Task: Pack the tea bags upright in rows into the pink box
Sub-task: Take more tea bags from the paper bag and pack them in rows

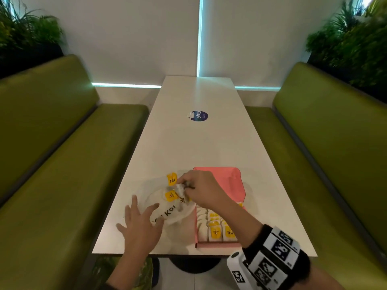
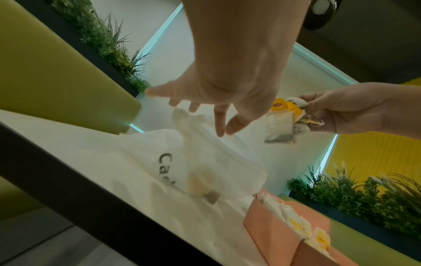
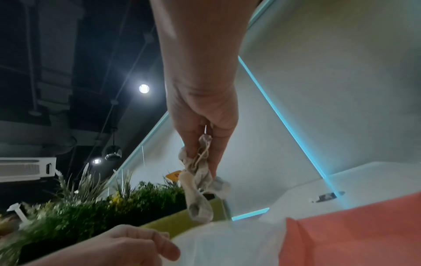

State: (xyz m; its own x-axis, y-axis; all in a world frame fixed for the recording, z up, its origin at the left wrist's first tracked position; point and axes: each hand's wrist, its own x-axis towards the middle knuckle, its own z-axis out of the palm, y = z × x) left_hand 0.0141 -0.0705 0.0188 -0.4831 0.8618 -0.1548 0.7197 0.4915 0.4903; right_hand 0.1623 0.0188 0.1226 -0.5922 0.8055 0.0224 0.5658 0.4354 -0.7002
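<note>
Head view: your right hand (image 1: 201,188) pinches a bunch of tea bags (image 1: 174,188) above the white plastic bag (image 1: 167,210); your left hand (image 1: 140,225), fingers spread, rests on the bag. Pink box (image 1: 234,185), partly filled, just right.

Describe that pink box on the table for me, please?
The pink box looks like thin cardboard, its hinged lid folded open and lying back flat. It sits on the white table near the front edge. Inside, tea bags with yellow tags stand upright in rows. The right hand reaches across above it.
</note>
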